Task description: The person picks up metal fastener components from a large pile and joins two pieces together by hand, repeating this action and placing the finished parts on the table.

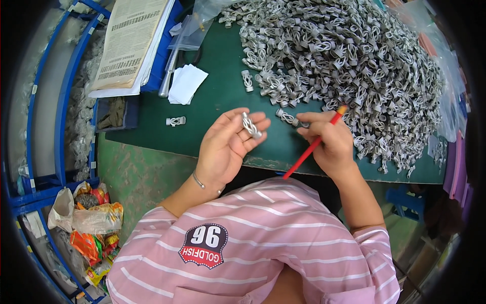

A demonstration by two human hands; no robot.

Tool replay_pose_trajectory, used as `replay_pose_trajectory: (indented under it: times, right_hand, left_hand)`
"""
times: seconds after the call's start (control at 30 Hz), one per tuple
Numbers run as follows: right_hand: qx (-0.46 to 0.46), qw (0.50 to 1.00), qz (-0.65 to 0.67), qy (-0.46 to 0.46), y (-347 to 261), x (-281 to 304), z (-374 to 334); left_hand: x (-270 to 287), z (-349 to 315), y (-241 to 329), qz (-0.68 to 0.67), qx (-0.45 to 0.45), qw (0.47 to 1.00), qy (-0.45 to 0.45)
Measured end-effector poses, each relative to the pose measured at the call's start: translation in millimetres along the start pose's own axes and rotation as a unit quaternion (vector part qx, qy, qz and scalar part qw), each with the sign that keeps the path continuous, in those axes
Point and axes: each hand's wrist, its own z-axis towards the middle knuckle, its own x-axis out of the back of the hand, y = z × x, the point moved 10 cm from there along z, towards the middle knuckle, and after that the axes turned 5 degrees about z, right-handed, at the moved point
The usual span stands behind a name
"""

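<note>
My left hand (225,144) is turned palm up, with a small silver metal part (250,125) lying across its curled fingers. The part has ribbed ends and an open, twisted middle. My right hand (331,142) is closed around a slim red pencil (310,150), whose yellowish end points up toward the pile. The fingertips of that hand are beside another silver part (287,117) at the near edge of the pile; whether they pinch one is hard to make out. Many like parts form a big pile (344,66) at the right.
On the green table (217,81), one part (175,121) lies alone at the left and another (247,81) near the pile. White paper slips (187,85) lie beside a stack of printed sheets (129,43). Blue shelving (61,101) with bags stands left; a blue stool (405,202) is lower right.
</note>
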Motion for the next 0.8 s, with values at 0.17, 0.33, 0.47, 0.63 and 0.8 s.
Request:
replay_pose_trajectory:
  times: [0.17,0.33,0.47,0.63,0.8]
  right_hand:
    - [-0.085,0.953,0.249,0.149,13.0,13.6,-19.8]
    - [-0.078,0.916,0.374,0.123,11.1,-3.4,-26.2]
    - [-0.188,0.873,0.436,0.116,21.9,-9.2,-28.0]
    - [-0.341,0.795,0.495,0.081,45.2,-22.4,-44.5]
    - [-0.263,0.794,0.542,0.083,42.6,-32.7,-48.2]
  left_hand:
    - [-30.8,-13.2,-46.5,0.177,0.158,0.959,-0.157]
    - [-42.2,-10.1,-44.5,0.137,0.126,0.971,-0.153]
    - [-37.0,-7.3,-22.3,0.282,-0.010,0.954,-0.097]
    - [-48.0,-11.7,-2.9,0.424,-0.178,0.878,-0.136]
    - [-60.7,-22.3,5.2,0.397,-0.233,0.875,-0.149]
